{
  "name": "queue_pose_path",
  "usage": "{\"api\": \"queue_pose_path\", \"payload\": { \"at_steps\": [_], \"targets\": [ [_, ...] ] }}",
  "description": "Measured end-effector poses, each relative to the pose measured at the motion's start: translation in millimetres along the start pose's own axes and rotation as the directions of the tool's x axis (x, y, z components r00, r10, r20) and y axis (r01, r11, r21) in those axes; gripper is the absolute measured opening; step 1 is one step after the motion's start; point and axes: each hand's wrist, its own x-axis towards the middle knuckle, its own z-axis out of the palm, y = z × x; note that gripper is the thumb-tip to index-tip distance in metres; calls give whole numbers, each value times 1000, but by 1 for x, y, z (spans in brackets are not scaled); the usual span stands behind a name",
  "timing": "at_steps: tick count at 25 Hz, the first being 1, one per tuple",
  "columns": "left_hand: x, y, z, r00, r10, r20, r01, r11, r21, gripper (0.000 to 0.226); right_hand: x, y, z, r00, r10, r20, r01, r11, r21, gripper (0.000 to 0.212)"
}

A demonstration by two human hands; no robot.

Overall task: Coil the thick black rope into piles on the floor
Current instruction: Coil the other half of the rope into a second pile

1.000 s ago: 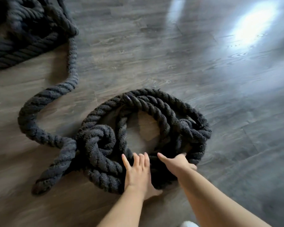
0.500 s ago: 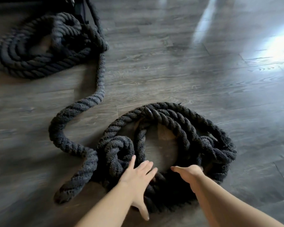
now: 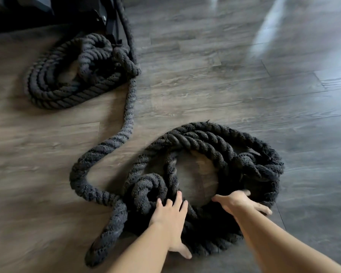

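A thick black rope lies on the wooden floor in two coiled piles. The near pile [image 3: 215, 146] is a ring in front of me, with bare floor showing in its middle. A loose stretch of rope [image 3: 129, 107] snakes from it up to the far pile [image 3: 67, 89] at upper left, and one rope end [image 3: 102, 245] sticks out at lower left. My left hand [image 3: 169, 219] rests flat on the near pile's front edge, fingers spread. My right hand [image 3: 238, 203] presses on the pile's front right side, fingers spread over the strands, gripping nothing that I can see.
Dark equipment with straps [image 3: 110, 22] stands at the top left, behind the far pile, and the rope runs up to it. Grey-brown floorboards [image 3: 244, 85] stretch to the right, with bright light reflections at the upper right.
The view has tilted up, bringing the far pile fully into sight. My left hand has slid left over the pile's front edge. My right hand has spread out on the right side.
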Motion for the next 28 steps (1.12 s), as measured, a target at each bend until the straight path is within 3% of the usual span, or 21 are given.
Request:
{"api": "queue_pose_path", "payload": {
  "at_steps": [4, 9, 12, 15, 21, 23, 25, 28],
  "targets": [
    [-2, -30, -49, 994, 103, -35, -99, 990, 99, 119, 10, -12, -3, 1000, -4, 7, 5, 996, -88, 137],
    [-30, -113, -96, 977, 211, 37, -202, 853, 481, 118, 14, -16, -7, 999, -27, -21, 23, 988, -152, 137],
    [-25, -164, -94, 979, 195, 56, -191, 792, 581, 119, 18, -25, -11, 997, -59, -45, 50, 982, -183, 142],
    [10, -196, -64, 943, 332, -30, -228, 707, 670, 110, 29, -41, -17, 993, -94, -72, 78, 977, -197, 143],
    [76, -203, -81, 872, 489, -9, -345, 628, 698, 172, 48, -73, -38, 965, -226, -135, 184, 946, -267, 136],
    [93, -215, -99, 891, 452, -31, -316, 669, 673, 175, 54, -86, -44, 957, -248, -150, 193, 932, -308, 134],
    [102, -228, -121, 904, 426, 44, -338, 647, 683, 171, 61, -96, -48, 953, -266, -146, 208, 922, -327, 137],
    [93, -248, -135, 872, 473, 123, -433, 632, 643, 161, 55, -103, -56, 953, -278, -120, 226, 917, -327, 135]
  ]
}}
